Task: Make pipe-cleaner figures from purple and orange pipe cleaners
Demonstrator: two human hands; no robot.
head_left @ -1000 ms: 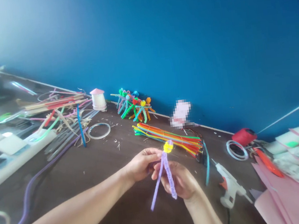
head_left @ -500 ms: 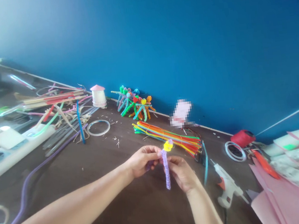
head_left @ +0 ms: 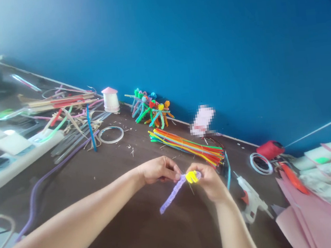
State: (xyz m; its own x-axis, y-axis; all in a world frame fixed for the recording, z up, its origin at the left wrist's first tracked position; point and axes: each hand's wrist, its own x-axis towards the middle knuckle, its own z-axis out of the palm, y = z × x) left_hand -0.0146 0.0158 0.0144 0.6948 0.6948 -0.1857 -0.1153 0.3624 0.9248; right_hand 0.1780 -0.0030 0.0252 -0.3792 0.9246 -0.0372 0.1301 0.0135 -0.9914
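Observation:
Between my hands is a pipe cleaner figure (head_left: 173, 196), with a coiled purple limb slanting down to the left and a yellow coiled part at its upper end. My left hand (head_left: 160, 170) pinches near the top of the purple limb with thumb and forefinger. My right hand (head_left: 210, 179) is closed around the end by the yellow part, its fingers partly hidden. A thin dark strand shows just below the yellow part; I cannot tell what it is. Just beyond my hands lies a bundle of coloured pipe cleaners (head_left: 185, 143).
Finished-looking pipe cleaner figures (head_left: 153, 108) stand by the blue wall beside a white pot with a pink lid (head_left: 111, 100). To the right lie a glue gun (head_left: 253, 197), a red spool (head_left: 270, 150) and pink sheets (head_left: 309, 211). A power strip (head_left: 48, 143) is at left.
The figure has turned from hanging upright to slanting down-left, its yellow part now lower and to the right. My right hand has moved up to the yellow end.

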